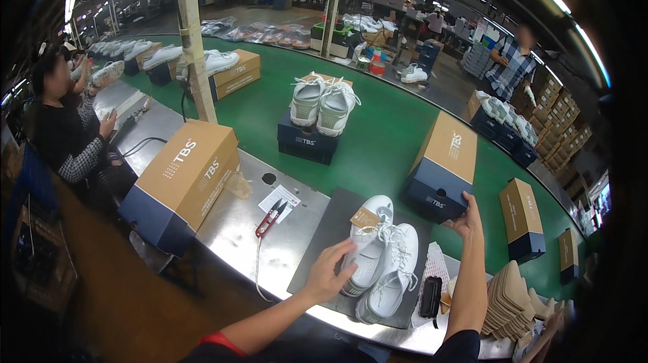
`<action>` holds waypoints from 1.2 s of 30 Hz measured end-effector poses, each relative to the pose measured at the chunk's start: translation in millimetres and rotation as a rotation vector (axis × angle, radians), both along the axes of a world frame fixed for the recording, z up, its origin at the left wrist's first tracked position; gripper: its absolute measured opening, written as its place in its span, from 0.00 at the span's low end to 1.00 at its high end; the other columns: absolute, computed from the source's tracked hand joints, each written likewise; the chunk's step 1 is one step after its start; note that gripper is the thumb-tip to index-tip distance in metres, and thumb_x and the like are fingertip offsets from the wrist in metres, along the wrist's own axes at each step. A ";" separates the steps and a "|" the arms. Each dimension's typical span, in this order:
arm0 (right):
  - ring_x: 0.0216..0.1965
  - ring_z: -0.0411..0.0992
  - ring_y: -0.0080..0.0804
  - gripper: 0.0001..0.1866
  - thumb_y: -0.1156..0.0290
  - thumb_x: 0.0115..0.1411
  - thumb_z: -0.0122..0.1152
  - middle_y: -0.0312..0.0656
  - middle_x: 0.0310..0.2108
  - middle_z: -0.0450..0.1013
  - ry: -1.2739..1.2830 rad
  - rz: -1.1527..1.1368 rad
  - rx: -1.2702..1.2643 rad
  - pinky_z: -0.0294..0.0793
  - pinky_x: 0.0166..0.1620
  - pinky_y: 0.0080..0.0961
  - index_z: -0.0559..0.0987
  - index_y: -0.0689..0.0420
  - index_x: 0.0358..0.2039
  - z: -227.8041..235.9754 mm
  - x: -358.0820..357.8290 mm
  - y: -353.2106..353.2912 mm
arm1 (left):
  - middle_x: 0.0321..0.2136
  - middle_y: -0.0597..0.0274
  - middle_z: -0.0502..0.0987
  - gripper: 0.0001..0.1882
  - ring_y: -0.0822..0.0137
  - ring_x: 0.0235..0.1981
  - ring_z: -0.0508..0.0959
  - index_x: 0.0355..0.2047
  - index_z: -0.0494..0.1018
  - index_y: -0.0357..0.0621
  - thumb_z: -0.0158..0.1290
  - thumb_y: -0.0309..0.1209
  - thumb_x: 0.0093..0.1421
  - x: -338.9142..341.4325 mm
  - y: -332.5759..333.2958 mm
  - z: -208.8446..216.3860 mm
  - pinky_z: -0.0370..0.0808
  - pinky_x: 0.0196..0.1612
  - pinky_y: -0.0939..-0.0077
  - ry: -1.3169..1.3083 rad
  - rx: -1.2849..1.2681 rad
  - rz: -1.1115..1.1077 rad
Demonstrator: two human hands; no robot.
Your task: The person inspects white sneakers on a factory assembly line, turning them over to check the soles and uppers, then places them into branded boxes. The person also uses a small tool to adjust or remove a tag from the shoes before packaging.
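A pair of white lace-up sneakers [385, 255] lies side by side on a dark grey mat [324, 248] in front of me, with a brown tag [365, 218] on the left shoe. My left hand [331, 270] is at that shoe's left side, fingers apart and touching or very near it. Its thumb reaches toward the opening. My right hand [464, 218] grips the near lower right corner of a closed brown-and-blue shoebox [442, 160], its fingertips on the blue end. That box is on the green conveyor belt [378, 133], just beyond the mat.
Red-handled thread snips [271, 218] lie on a paper left of the mat. A larger shoebox [182, 180] stands at the left table edge. On the belt, sneakers [324, 103] rest atop another box. Brown inserts [506, 302] are stacked at right. A person [67, 120] works at left.
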State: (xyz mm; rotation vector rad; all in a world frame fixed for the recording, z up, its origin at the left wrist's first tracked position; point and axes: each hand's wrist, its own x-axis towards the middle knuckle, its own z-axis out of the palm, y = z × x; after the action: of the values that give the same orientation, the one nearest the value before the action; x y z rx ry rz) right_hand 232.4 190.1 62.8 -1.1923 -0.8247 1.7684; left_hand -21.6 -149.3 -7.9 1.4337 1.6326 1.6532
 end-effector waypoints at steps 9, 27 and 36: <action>0.55 0.70 0.38 0.32 0.58 0.54 0.65 0.43 0.54 0.70 -0.013 0.306 0.536 0.69 0.59 0.39 0.69 0.58 0.56 99.2 -16.4 -146.6 | 0.60 0.42 0.64 0.28 0.43 0.61 0.64 0.53 0.73 0.45 0.65 0.37 0.52 -8.3 15.2 91.9 0.64 0.61 0.56 0.661 0.553 0.450; 0.66 0.57 0.46 0.31 0.65 0.58 0.66 0.54 0.67 0.54 -0.335 0.382 0.927 0.57 0.66 0.45 0.66 0.60 0.59 53.2 -51.2 -240.5 | 0.63 0.53 0.61 0.39 0.59 0.63 0.61 0.64 0.57 0.35 0.41 0.58 0.67 -117.7 -81.0 112.5 0.55 0.66 0.64 -0.734 0.935 0.705; 0.67 0.58 0.48 0.39 0.74 0.53 0.54 0.63 0.65 0.58 -0.602 0.261 0.596 0.61 0.63 0.32 0.58 0.67 0.67 -45.9 -10.3 -270.1 | 0.67 0.52 0.56 0.43 0.57 0.67 0.56 0.65 0.54 0.34 0.31 0.61 0.68 -127.9 -77.7 117.3 0.49 0.70 0.61 -0.417 0.929 0.794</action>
State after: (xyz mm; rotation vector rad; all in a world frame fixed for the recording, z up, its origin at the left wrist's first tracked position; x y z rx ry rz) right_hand 222.1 -80.0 16.9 -1.2382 -1.7811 1.1926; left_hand -149.6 -227.0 109.5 0.5894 1.2729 3.1776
